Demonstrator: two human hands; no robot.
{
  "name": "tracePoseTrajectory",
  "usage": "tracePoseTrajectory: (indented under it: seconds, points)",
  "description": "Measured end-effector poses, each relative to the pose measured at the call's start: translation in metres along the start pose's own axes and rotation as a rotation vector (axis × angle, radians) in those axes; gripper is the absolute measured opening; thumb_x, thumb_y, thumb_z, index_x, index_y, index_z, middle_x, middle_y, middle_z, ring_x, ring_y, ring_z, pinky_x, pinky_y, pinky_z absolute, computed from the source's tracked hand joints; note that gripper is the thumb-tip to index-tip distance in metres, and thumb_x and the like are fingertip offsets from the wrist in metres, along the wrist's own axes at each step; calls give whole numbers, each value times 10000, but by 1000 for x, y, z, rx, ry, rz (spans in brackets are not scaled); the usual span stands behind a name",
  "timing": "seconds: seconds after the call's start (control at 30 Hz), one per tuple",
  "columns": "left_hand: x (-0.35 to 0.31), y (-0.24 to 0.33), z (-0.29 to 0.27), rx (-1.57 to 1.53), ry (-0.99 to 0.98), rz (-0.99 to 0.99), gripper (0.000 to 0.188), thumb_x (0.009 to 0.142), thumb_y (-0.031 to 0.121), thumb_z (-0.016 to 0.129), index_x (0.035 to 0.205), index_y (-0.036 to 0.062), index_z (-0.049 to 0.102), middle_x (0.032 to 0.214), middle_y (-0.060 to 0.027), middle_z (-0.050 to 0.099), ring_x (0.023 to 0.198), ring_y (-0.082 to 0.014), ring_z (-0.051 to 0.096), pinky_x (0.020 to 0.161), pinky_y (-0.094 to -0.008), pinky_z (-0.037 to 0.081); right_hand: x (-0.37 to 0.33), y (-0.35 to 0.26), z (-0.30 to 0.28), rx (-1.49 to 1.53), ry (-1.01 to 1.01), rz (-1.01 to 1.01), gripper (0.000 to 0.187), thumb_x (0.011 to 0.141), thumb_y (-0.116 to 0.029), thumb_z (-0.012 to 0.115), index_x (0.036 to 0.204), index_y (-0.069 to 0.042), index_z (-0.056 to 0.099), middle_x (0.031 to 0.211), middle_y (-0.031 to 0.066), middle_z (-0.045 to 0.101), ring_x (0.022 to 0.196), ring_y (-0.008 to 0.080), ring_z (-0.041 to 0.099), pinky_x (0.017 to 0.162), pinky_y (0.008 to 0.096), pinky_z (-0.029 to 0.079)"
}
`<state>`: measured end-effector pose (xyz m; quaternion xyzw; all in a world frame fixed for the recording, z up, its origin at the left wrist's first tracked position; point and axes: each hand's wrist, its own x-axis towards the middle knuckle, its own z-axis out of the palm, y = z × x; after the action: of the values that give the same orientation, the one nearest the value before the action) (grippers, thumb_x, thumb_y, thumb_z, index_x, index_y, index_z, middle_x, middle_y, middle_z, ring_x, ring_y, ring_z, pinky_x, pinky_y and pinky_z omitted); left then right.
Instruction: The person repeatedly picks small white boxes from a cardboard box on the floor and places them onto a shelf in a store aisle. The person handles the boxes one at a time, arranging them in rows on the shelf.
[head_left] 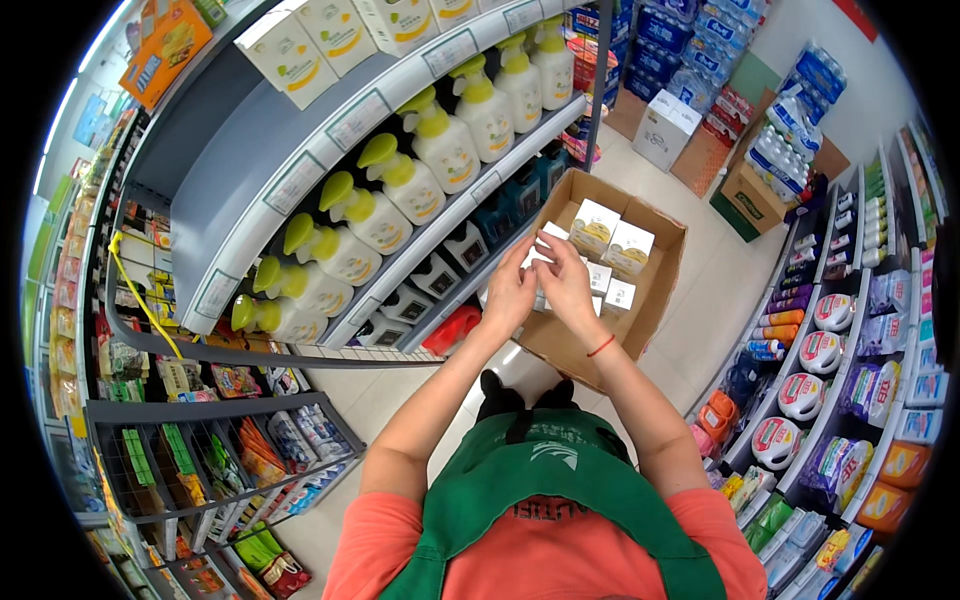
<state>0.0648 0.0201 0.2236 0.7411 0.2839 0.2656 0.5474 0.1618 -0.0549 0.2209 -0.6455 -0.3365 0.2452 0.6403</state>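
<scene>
My left hand [512, 287] and my right hand [566, 287] are close together over the left side of an open cardboard carton [655, 285]. The fingers of both hands are curled inward, their tips nearly meeting. White small box surfaces show just behind and between them. Whatever the fingertips pinch is hidden or too small to make out. Inside the carton stand several small white boxes [630, 248] with yellow-green markings. A red band circles my right wrist.
At the left, a shelf holds white pump bottles [443, 150] with lime-green tops, white-yellow boxes [288, 58] above them and dark packages [435, 276] below. Stocked shelves [820, 360] line the right. Farther off are a white carton [667, 130] and stacked bottle packs [780, 155].
</scene>
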Motion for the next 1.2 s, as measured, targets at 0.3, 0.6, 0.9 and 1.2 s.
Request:
tracePoseTrajectory:
  seconds: [0.3, 0.6, 0.9, 1.2]
  points:
    - [14, 65, -44, 10, 33, 167, 476, 925, -12, 530, 1400, 16, 501, 1421, -166, 523, 1159, -288, 614, 908, -327, 518, 24, -80, 15, 86, -109, -58, 454, 933, 44, 569, 1381, 20, 503, 1294, 130, 533, 1224, 232, 573, 974, 332, 527]
    - [21, 127, -96, -9, 122, 320, 480, 928, 5, 549, 1406, 9, 494, 1416, -175, 525, 1237, -306, 572, 976, -373, 499, 47, -149, 47, 128, -149, -304, 440, 916, 2, 605, 1348, 33, 526, 1288, 160, 553, 1163, 255, 621, 921, 328, 554]
    - [32, 185, -156, 68, 190, 514, 491, 962, -48, 515, 1446, -16, 443, 1371, -134, 534, 1234, -190, 553, 1029, -310, 465, 73, -220, 86, 118, -195, -538, 447, 914, -10, 608, 1353, 27, 532, 1290, 155, 564, 1156, 244, 623, 953, 342, 542]
    - [50, 225, -206, 184, 360, 672, 508, 952, -69, 465, 1456, -24, 424, 1476, -170, 448, 1301, -238, 521, 1046, -334, 474, 113, -272, 126, 68, -177, -644, 483, 888, -99, 670, 1330, 52, 543, 1291, 208, 574, 1169, 300, 624, 914, 369, 556]
